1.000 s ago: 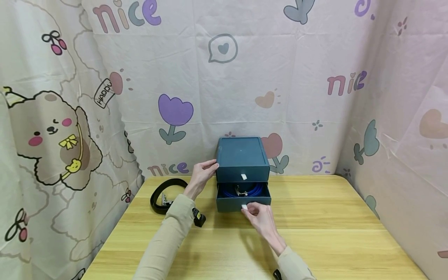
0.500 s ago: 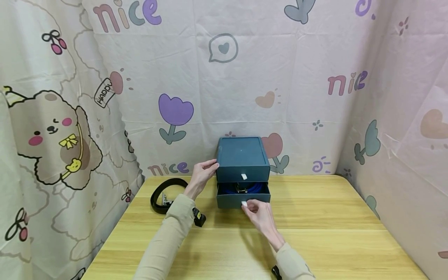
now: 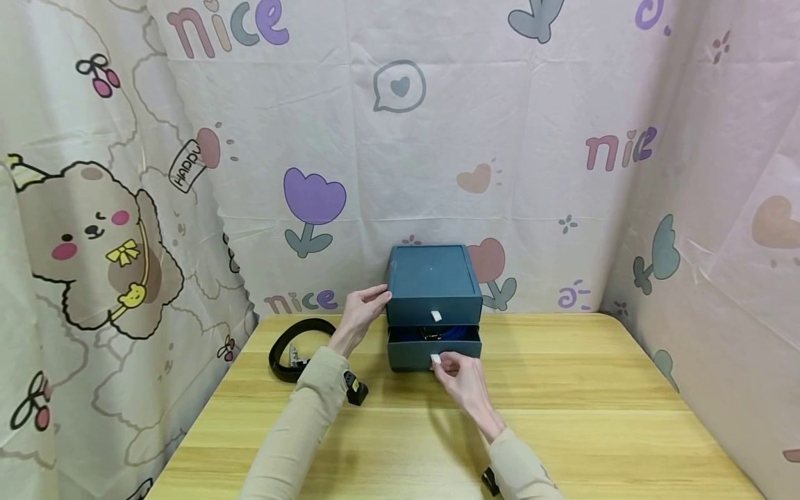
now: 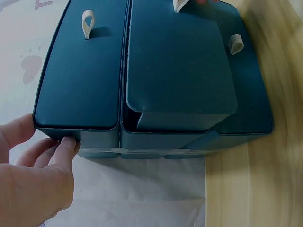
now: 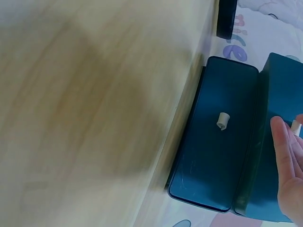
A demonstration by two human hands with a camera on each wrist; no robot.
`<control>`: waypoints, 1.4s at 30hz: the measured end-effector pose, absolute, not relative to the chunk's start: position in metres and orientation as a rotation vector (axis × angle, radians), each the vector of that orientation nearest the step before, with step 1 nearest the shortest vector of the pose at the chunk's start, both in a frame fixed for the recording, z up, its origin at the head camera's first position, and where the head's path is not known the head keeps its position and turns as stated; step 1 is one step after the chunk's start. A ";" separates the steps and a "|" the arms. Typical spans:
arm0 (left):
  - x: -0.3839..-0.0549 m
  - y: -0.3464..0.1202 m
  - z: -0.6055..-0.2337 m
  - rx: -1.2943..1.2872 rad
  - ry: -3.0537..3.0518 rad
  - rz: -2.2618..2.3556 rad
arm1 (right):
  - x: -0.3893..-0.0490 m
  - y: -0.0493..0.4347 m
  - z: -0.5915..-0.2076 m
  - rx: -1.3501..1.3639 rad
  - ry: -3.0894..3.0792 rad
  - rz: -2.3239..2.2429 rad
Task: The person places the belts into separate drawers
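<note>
A dark teal drawer box stands at the back of the table. Its middle drawer is partly pulled out; above and below it, the left wrist view shows two closed drawers. Inside lies something coiled and blue with a shiny metal piece, mostly hidden. My right hand pinches the small white pull tab on that drawer's front. My left hand holds the box's upper left corner, thumb on one face and bent fingers against the side.
To the left, a coiled black belt with a silver buckle lies on the wooden table, partly behind my left forearm. A patterned cloth hangs right behind the box and along both sides.
The middle drawer has slid farther into the box, with my right hand moving along on its tab. Less of the blue thing shows. My left hand stays on the corner.
</note>
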State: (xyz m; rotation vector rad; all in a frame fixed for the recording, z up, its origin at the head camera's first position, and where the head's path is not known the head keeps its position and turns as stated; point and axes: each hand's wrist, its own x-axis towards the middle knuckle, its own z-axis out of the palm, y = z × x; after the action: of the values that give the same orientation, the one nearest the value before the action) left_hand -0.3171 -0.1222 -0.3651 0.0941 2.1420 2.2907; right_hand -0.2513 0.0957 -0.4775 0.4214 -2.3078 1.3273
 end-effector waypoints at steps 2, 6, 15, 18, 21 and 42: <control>-0.317 -0.122 -0.365 0.092 2.144 2.288 | -0.253 0.096 -0.479 0.429 -2.305 1.334; -0.317 -0.123 -0.366 0.095 2.148 2.283 | -0.257 0.096 -0.479 0.431 -2.308 1.338; -0.317 -0.124 -0.366 0.102 2.156 2.279 | -0.263 0.095 -0.478 0.411 -2.332 1.333; -0.317 -0.124 -0.366 0.095 2.162 2.278 | -0.265 0.095 -0.479 0.413 -2.336 1.329; -0.317 -0.123 -0.366 0.087 2.164 2.281 | -0.267 0.095 -0.478 0.404 -2.332 1.326; -0.318 -0.123 -0.367 0.099 2.171 2.279 | -0.278 0.094 -0.479 0.409 -2.329 1.271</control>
State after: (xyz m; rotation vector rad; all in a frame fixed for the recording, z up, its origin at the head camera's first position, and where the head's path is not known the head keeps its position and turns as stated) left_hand -0.3180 -0.1232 -0.3667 0.0985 2.1706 2.2789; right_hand -0.2783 0.0943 -0.4787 0.4093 -2.3288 1.2707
